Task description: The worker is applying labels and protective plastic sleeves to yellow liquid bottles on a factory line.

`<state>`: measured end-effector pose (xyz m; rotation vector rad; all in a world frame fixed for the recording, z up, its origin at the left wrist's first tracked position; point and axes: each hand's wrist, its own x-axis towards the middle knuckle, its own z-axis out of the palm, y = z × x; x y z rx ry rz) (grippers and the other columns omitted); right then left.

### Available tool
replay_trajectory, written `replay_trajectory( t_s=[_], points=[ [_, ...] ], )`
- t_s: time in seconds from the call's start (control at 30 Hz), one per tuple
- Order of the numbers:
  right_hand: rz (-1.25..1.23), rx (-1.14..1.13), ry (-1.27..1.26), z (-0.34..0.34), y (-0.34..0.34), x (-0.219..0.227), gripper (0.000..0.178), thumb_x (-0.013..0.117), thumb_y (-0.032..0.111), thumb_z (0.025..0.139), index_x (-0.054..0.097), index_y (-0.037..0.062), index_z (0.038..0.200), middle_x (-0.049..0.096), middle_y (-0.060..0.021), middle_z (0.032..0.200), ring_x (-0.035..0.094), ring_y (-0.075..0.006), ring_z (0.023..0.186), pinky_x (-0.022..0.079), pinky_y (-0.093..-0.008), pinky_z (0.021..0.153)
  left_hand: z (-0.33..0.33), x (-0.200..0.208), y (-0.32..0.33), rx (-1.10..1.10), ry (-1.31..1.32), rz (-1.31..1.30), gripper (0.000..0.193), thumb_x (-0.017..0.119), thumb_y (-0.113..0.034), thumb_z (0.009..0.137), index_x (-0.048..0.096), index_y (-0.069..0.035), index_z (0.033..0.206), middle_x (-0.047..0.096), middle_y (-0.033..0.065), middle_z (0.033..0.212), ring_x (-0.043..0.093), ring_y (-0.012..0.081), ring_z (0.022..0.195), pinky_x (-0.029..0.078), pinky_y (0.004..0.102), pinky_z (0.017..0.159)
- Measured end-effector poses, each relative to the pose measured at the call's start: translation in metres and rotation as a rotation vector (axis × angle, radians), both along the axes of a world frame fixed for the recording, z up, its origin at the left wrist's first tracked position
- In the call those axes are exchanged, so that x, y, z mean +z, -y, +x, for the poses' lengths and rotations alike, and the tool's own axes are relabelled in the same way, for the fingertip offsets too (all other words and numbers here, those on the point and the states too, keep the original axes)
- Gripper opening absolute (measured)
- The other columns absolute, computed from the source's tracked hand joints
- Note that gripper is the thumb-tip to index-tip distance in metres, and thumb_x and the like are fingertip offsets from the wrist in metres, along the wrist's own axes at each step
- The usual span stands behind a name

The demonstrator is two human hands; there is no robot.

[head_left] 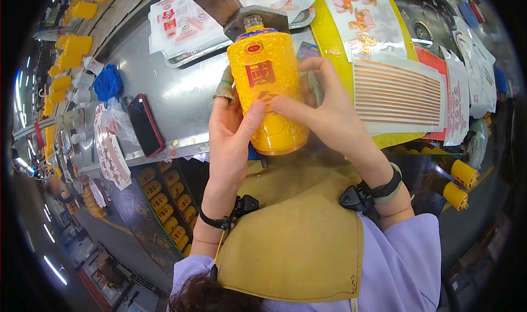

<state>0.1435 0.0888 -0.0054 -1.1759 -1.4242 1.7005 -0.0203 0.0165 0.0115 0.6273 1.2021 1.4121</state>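
Observation:
A glossy yellow bottle with red characters, a small red oval emblem and a blue patterned band at its shoulder stands out in front of me, its clear neck lying in the notch of a metal bracket. My left hand grips the bottle's left side, thumb on its front; a cloth finger cover sits on one fingertip. From the right, my right hand curls round it, thumb pressed by the lower red character and index finger near the shoulder. The other fingers are partly hidden behind the bottle.
Decal sheets lie on a tray behind. To the right are a sheet of orange figures and a sheet of brown strips. A phone and blue cloth lie left. Yellow bottles fill a crate below.

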Motion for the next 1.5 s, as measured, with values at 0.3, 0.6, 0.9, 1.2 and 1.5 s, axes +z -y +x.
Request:
replay_trajectory(
  t_s=[0.3,0.6,0.9,1.2,1.5],
  points=[
    [0.004,0.013,0.004,0.002,0.000,-0.003,0.074,0.088,0.036,0.083,0.047,-0.0024,0.130,0.057,-0.0182,0.124,0.056,-0.0231,0.119,0.046,-0.0353,0.102,0.000,0.000,0.000,0.009,-0.018,0.000,0.068,0.069,-0.007,0.099,0.033,0.001,0.157,0.052,0.0135,0.148,0.053,0.0230,0.136,0.042,0.0387,0.115],
    [-0.021,0.023,-0.036,0.005,-0.004,0.009,0.068,0.087,0.033,0.085,0.048,-0.0018,0.129,0.060,-0.0123,0.115,0.059,-0.0180,0.111,0.049,-0.0309,0.095,0.000,-0.001,-0.001,0.011,-0.016,0.012,0.068,0.070,-0.008,0.099,0.034,0.002,0.155,0.054,0.0139,0.146,0.055,0.0230,0.134,0.043,0.0389,0.114],
    [-0.089,0.029,-0.073,0.008,-0.010,0.004,0.049,0.082,0.027,0.090,0.055,0.0025,0.122,0.054,-0.0015,0.094,0.054,-0.0094,0.090,0.050,-0.0253,0.081,-0.002,0.002,-0.002,-0.040,-0.084,0.031,0.062,0.065,-0.007,0.101,0.036,0.004,0.154,0.052,0.0159,0.150,0.053,0.0251,0.137,0.041,0.0409,0.116],
    [-0.115,0.039,-0.061,0.013,-0.012,0.006,0.050,0.084,0.023,0.089,0.055,0.0031,0.124,0.053,0.0000,0.094,0.052,-0.0087,0.089,0.048,-0.0239,0.079,-0.003,0.000,-0.002,-0.040,-0.052,0.042,0.063,0.066,-0.009,0.100,0.036,0.005,0.154,0.053,0.0160,0.149,0.054,0.0252,0.137,0.041,0.0413,0.116],
    [-0.045,0.107,-0.001,0.020,-0.016,0.009,0.056,0.086,0.023,0.087,0.055,0.0025,0.129,0.056,-0.0003,0.098,0.052,-0.0074,0.089,0.046,-0.0225,0.077,-0.004,0.001,-0.002,-0.062,-0.054,0.040,0.068,0.070,-0.007,0.098,0.034,0.003,0.155,0.055,0.0140,0.145,0.055,0.0225,0.133,0.044,0.0384,0.113]
  ],
)
